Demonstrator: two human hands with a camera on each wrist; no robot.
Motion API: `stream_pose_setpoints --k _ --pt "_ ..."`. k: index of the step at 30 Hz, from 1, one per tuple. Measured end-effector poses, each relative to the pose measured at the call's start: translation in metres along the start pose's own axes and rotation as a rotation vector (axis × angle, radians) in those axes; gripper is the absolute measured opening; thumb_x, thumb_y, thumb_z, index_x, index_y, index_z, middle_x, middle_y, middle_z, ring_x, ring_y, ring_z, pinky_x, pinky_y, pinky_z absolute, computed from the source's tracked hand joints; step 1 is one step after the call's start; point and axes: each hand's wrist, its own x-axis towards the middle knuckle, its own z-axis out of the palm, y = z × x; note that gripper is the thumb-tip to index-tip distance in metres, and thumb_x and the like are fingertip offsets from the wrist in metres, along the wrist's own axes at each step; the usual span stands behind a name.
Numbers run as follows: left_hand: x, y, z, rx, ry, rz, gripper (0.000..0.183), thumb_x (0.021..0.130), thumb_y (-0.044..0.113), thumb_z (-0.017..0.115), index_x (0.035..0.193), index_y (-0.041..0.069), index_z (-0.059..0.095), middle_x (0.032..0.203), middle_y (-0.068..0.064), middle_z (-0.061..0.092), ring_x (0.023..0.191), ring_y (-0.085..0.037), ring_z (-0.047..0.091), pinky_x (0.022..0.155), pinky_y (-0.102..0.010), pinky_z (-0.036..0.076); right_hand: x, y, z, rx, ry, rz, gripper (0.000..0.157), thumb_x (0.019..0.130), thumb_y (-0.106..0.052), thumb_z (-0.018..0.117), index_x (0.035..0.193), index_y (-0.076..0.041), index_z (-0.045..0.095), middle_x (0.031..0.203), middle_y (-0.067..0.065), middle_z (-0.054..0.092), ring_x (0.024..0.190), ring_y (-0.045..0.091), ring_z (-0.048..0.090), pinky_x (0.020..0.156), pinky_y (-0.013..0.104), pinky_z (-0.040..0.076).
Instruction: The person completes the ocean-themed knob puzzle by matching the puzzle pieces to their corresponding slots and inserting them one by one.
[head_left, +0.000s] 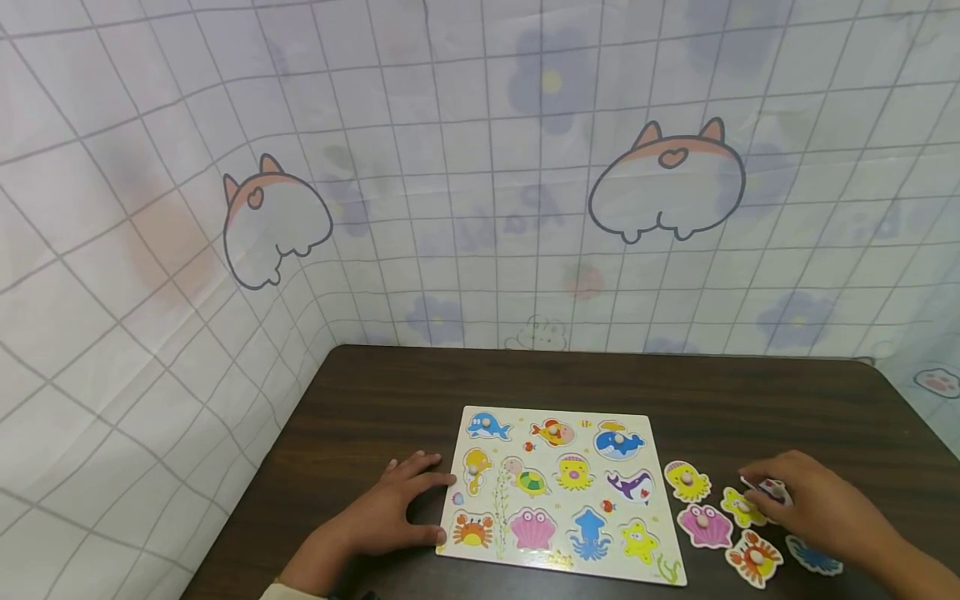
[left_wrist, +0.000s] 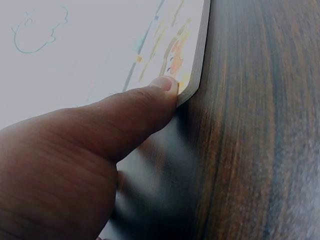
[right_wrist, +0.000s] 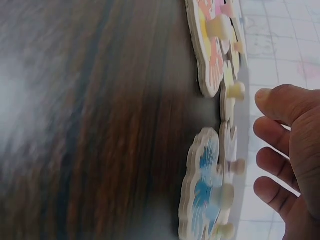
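Observation:
A pale sea-animal puzzle board (head_left: 562, 498) lies on the table. My left hand (head_left: 397, 508) rests at its left edge with fingers spread; the left wrist view shows the thumb (left_wrist: 162, 92) touching the board's corner near a crab picture. My right hand (head_left: 813, 500) hovers over loose knobbed pieces right of the board. In the right wrist view its fingertips (right_wrist: 270, 130) are bent, apart from the knobs, with nothing between them. A dark whale-like piece (head_left: 776, 490) lies partly hidden under the hand. Nearby are a yellow starfish piece (head_left: 741, 507) and a blue piece (head_left: 816, 557).
A yellow octopus piece (head_left: 687, 482), a pink shell piece (head_left: 705, 527) and a crab piece (head_left: 754, 560) lie between the board and my right hand. Dark wood tabletop (head_left: 390, 379) extends behind the board to a patterned cloth wall (head_left: 480, 250).

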Motion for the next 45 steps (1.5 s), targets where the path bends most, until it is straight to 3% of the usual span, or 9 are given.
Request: stream_pose_setpoints --k 3,8,12,16,22,29,39,45 --pt "0.0 -0.001 0.001 0.004 -0.001 -0.002 0.071 0.086 0.058 0.077 0.147 0.031 0.056 0.163 -0.005 0.033 0.154 -0.038 0.018 0.12 -0.066 0.007 -0.002 0.003 -0.002 -0.007 -0.01 0.012 0.024 0.083 -0.023 0.086 0.106 -0.018 0.078 0.098 -0.009 0.065 0.087 0.018 0.063 0.068 0.04 0.055" --pt "0.0 -0.001 0.0 0.0 -0.002 -0.006 0.07 0.086 0.057 0.078 0.147 0.031 0.056 0.163 -0.005 0.033 0.154 -0.037 0.017 0.12 -0.066 0.007 -0.003 0.009 -0.005 0.005 -0.061 0.086 0.025 0.087 -0.024 0.083 0.108 -0.013 0.077 0.1 0.003 0.066 0.09 0.029 0.063 0.071 0.053 0.055" --pt "-0.001 0.001 0.0 -0.002 -0.001 -0.003 0.07 0.086 0.056 0.078 0.147 0.029 0.056 0.163 -0.006 0.033 0.154 -0.038 0.017 0.12 -0.066 0.007 -0.005 0.015 -0.005 0.0 -0.043 0.09 0.02 0.087 -0.021 0.083 0.104 -0.012 0.078 0.101 0.007 0.068 0.093 0.035 0.064 0.073 0.057 0.054" --pt "-0.001 0.002 -0.001 -0.002 0.0 0.0 0.07 0.086 0.055 0.078 0.147 0.027 0.056 0.163 -0.006 0.033 0.154 -0.039 0.018 0.12 -0.066 0.007 -0.008 0.021 -0.006 -0.016 -0.02 0.072 0.019 0.085 -0.018 0.084 0.102 -0.012 0.078 0.099 0.004 0.069 0.093 0.034 0.064 0.074 0.056 0.055" --pt "-0.001 0.0 0.0 -0.004 -0.003 0.001 0.071 0.086 0.055 0.078 0.148 0.027 0.056 0.163 -0.006 0.033 0.154 -0.039 0.018 0.12 -0.066 0.007 -0.01 0.031 -0.008 -0.051 -0.049 0.088 0.024 0.084 -0.022 0.085 0.104 -0.011 0.077 0.098 0.004 0.068 0.088 0.03 0.063 0.073 0.055 0.054" --pt "-0.001 0.001 -0.001 -0.006 -0.003 0.006 0.071 0.086 0.055 0.078 0.147 0.027 0.056 0.163 -0.007 0.033 0.154 -0.039 0.018 0.12 -0.067 0.007 -0.014 0.043 -0.01 -0.046 -0.062 0.045 0.021 0.083 -0.017 0.085 0.101 -0.008 0.077 0.098 0.004 0.072 0.086 0.03 0.066 0.074 0.056 0.055" --pt "-0.001 0.001 -0.001 -0.008 -0.002 0.005 0.07 0.086 0.055 0.078 0.147 0.028 0.056 0.163 -0.006 0.033 0.154 -0.039 0.018 0.12 -0.067 0.007 -0.018 0.058 -0.012 -0.085 -0.065 0.09 0.022 0.083 -0.016 0.085 0.099 -0.004 0.076 0.098 0.01 0.072 0.089 0.039 0.067 0.077 0.061 0.054" --pt "-0.001 0.003 -0.001 -0.016 0.0 0.008 0.07 0.086 0.053 0.079 0.147 0.026 0.057 0.163 -0.008 0.034 0.153 -0.039 0.019 0.12 -0.067 0.007 -0.021 0.065 -0.01 -0.071 -0.102 0.117 0.022 0.083 -0.013 0.084 0.1 -0.002 0.075 0.097 0.008 0.07 0.086 0.036 0.067 0.075 0.059 0.055"
